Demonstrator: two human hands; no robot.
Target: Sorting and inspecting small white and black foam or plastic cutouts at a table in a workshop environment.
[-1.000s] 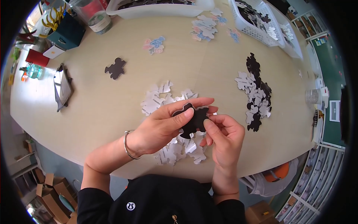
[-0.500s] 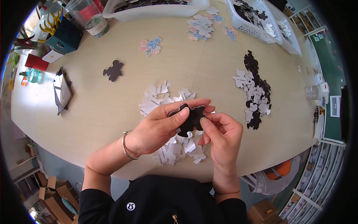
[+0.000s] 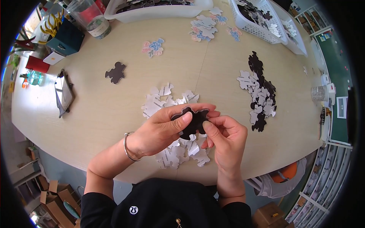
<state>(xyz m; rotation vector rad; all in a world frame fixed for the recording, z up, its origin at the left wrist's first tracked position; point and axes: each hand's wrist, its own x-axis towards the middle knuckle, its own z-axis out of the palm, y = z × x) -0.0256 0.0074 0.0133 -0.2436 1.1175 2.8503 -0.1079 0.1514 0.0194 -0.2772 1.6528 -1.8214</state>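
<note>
Left hand [image 3: 161, 123] and right hand [image 3: 229, 135] pinch one black piece [image 3: 195, 123]; one lobe [image 3: 185, 136] points near, long axis unclear.

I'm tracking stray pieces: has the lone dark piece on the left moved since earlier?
No, the lone dark piece keeps its place relative to the teal box; the view shifted slightly.

Black top [image 3: 163, 197], white emblem [image 3: 133, 210], silver bangle [image 3: 126, 147]

The held cutout [image 3: 195, 123] is solid black. Paper scraps [image 3: 153, 106] are white with rows of dark print. Floral pieces [image 3: 153, 47] mix pink and blue. The desk [image 3: 95, 125] is pale beige, the bracelet [image 3: 126, 147] silver, the shirt [image 3: 163, 201] black.
</note>
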